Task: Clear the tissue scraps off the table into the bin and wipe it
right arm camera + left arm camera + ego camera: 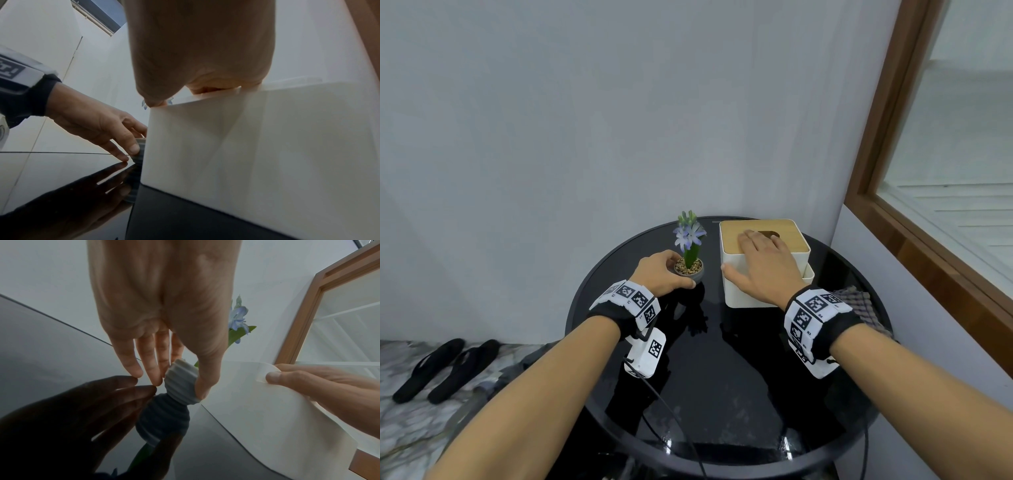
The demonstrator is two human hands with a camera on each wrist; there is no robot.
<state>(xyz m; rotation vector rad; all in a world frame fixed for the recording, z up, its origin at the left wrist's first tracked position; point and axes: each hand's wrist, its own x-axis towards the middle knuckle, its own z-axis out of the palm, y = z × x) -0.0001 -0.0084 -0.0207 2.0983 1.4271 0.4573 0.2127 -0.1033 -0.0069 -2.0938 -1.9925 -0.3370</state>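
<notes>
On the round black glass table [722, 383] my left hand [675, 270] grips a small ribbed grey pot [690, 271] with a blue flower, the thumb [205, 382] on its near side and the fingers behind. My right hand [743, 255] holds the white tissue box [743, 294] with a wooden lid: fingers lie across the lid, and the thumb [275, 378] presses its left side. The box [257, 154] and pot [139, 155] both stand on the glass. A checked cloth [859, 301] lies by my right wrist. No tissue scraps or bin show in any view.
The table stands in a corner, with a wall behind and a wooden window frame [887, 192] on the right. Black flip-flops [445, 366] lie on the floor at the left. The near half of the tabletop carries only reflections and my wrist cables.
</notes>
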